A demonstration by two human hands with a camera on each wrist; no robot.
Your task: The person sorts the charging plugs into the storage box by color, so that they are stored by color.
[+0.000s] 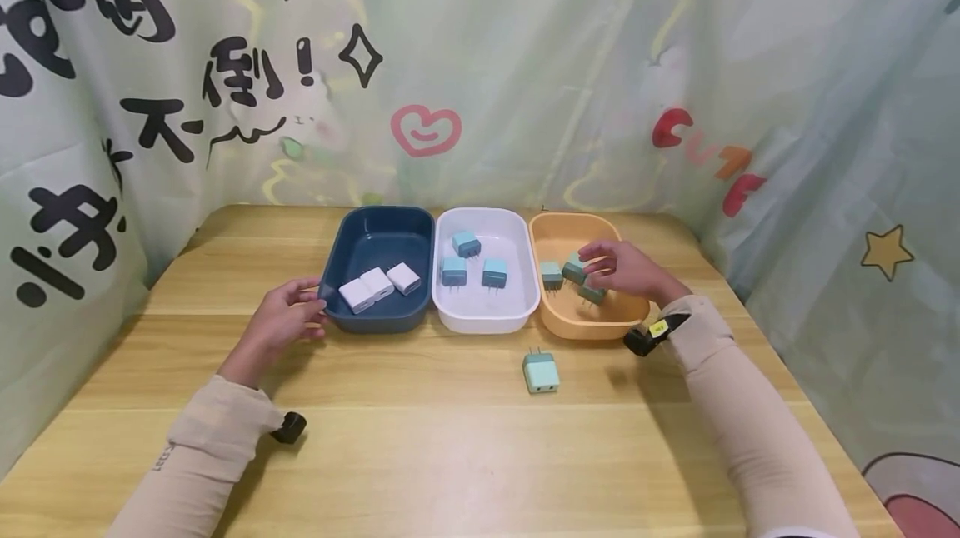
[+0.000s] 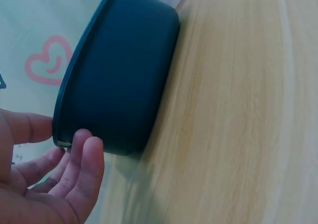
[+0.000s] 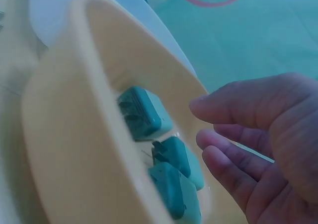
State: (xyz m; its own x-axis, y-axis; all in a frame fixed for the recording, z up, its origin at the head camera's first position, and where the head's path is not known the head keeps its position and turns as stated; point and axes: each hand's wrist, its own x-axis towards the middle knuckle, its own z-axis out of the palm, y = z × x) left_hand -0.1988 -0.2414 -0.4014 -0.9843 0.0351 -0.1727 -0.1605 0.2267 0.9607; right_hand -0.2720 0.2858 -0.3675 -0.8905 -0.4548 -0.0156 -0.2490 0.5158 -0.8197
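Note:
My left hand [image 1: 281, 317] pinches the near-left rim of a dark blue tray [image 1: 384, 323] between thumb and fingertips; the left wrist view shows the thumb [image 2: 30, 127] at the rim. Inside that tray lie three white charger plugs [image 1: 377, 285]. Over the right part of an orange tray [image 1: 592, 330] hovers my right hand [image 1: 626, 269], its fingers loosely bent and holding nothing. Three green charger plugs lie in this tray, one of them a plug [image 3: 144, 113] near its wall. On the table in front sits another light green charger plug [image 1: 542, 373], prongs pointing away.
Between the two trays stands a white tray [image 1: 486, 323] with three blue charger plugs, one being a plug [image 1: 494, 272] at the right. The three trays form a side-by-side row on the wooden table [image 1: 420, 455]. A printed curtain [image 1: 525, 88] hangs behind and around the table.

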